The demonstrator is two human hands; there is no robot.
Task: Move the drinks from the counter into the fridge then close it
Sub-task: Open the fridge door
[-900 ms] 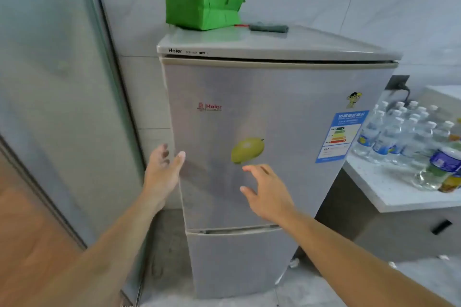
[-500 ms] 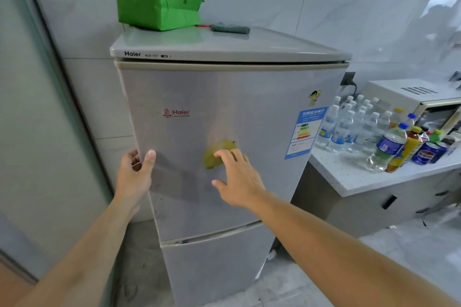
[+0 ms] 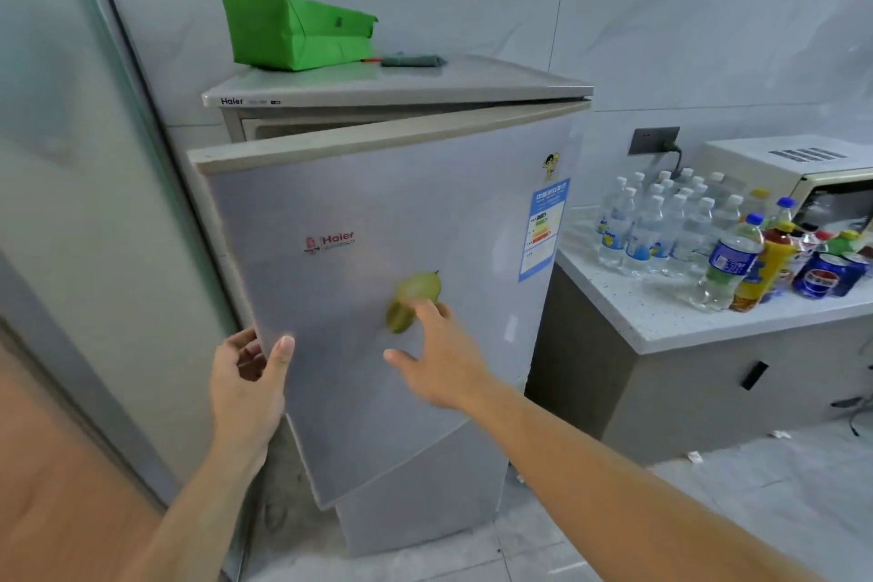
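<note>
A small silver fridge (image 3: 397, 83) stands against the tiled wall. Its upper door (image 3: 368, 260) is swung partly out from the left side, and a dark gap shows under the top. My left hand (image 3: 248, 380) grips the door's left edge, thumb on the front face. My right hand (image 3: 437, 357) hovers with spread fingers in front of the door near a green fruit sticker. On the white counter (image 3: 671, 321) to the right stand several clear water bottles (image 3: 656, 222), a blue-labelled bottle (image 3: 727, 265), an orange bottle (image 3: 763, 267) and blue cans (image 3: 822, 274).
A green bag (image 3: 297, 31) and a dark cloth (image 3: 411, 60) lie on the fridge top. A microwave (image 3: 779, 168) sits at the back of the counter. A frosted glass partition (image 3: 80, 203) stands close on the left. Grey floor tiles (image 3: 737, 491) lie in front of the counter.
My left hand took hold of the door's left edge and pulled it outward; the door, shut before, now stands ajar. My right hand stayed near the fruit sticker.
</note>
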